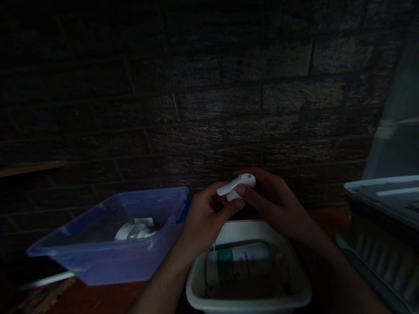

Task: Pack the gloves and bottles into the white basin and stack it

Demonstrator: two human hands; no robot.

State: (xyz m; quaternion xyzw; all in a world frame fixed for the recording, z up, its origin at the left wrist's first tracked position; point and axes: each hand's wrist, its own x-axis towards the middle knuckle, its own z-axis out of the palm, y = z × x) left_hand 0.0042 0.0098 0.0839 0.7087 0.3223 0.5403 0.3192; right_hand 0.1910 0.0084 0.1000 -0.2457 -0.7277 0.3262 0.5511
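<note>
Both my hands meet above a white tub [296, 292], in dim light. My left hand [204, 216] and my right hand [273, 203] are closed together on a small white plastic pump head [236, 186], fingers pinching it from both sides. Below them, inside the white tub, a white bottle [240, 261] with a green and red label lies on its side.
A translucent blue plastic bin [104, 257] stands at the left with a white round object [134, 230] inside. A dark brick wall [209, 96] rises close behind. A light grey lidded container [382, 196] sits at the right. The surface underneath is reddish wood [98, 298].
</note>
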